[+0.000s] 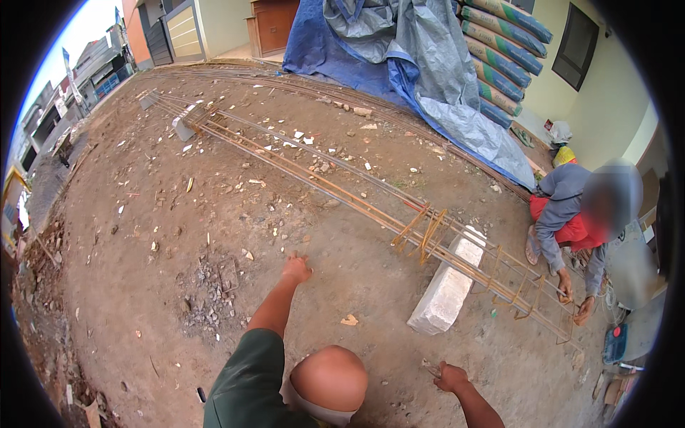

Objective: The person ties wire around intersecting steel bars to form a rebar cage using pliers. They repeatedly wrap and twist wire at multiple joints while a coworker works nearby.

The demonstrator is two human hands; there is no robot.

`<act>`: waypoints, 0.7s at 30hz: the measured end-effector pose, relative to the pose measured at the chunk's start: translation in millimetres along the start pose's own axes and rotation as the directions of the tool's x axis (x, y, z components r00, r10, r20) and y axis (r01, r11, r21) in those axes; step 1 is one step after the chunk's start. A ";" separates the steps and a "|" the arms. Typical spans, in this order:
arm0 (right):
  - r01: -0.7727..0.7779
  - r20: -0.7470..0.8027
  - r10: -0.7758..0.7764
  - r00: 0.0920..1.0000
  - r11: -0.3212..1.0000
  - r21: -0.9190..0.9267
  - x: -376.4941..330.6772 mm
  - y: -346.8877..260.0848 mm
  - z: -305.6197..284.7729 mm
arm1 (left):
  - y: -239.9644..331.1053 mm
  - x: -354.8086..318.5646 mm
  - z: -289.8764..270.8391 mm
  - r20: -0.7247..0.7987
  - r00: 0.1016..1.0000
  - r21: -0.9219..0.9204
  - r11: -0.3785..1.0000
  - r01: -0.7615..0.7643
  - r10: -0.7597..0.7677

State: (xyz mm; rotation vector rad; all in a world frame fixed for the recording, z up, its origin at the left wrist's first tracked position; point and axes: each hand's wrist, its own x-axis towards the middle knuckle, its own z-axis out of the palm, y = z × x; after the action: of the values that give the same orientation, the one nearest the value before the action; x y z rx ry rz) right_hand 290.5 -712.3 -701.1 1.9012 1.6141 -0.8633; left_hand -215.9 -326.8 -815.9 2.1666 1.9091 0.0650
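Observation:
My left hand [296, 268] reaches out over the bare dirt, fingers apart, holding nothing that shows. Low on the right, my right hand [451, 376] is closed around a small, thin metal tool [433, 369], its kind too small to make out. Beyond both hands, a long bundle of steel rebar [314, 178] runs diagonally from far left to near right. Several bent wire stirrups [426, 232] ring the bars. A pale concrete block [448, 285] supports the near part, and a second block [183, 127] the far part. Neither hand touches the bars.
A crouching co-worker in a grey top [560, 207] has both hands at the rebar's near end. Blue-grey tarpaulin [457, 107] drapes beside stacked sacks [503, 53]. Stone chips [210, 299] litter the ground left of me. A blue-green container [615, 344] stands far right. My bare knee [330, 378] is below.

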 end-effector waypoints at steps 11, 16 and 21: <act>-0.120 0.148 0.117 0.982 0.993 0.010 -15.1 29.8 50.9 | 3.7 -6.7 28.1 0.004 1.000 -0.194 0.981 0.010 -0.009; -0.142 -0.025 0.145 0.989 0.985 0.099 -14.7 45.1 53.5 | 105.8 -72.7 -16.7 0.462 0.876 -0.886 0.028 0.463 0.136; 0.280 -0.322 -0.165 0.932 0.893 0.353 -9.3 -34.3 -16.5 | 192.9 -157.1 -96.4 0.476 0.702 -0.879 0.247 0.409 0.530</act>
State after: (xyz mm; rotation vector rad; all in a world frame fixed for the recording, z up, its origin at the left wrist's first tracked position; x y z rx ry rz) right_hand 258.3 -700.6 -682.1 2.2249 1.9846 -1.1228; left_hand -69.7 -486.6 -660.0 1.0187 0.7701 0.2947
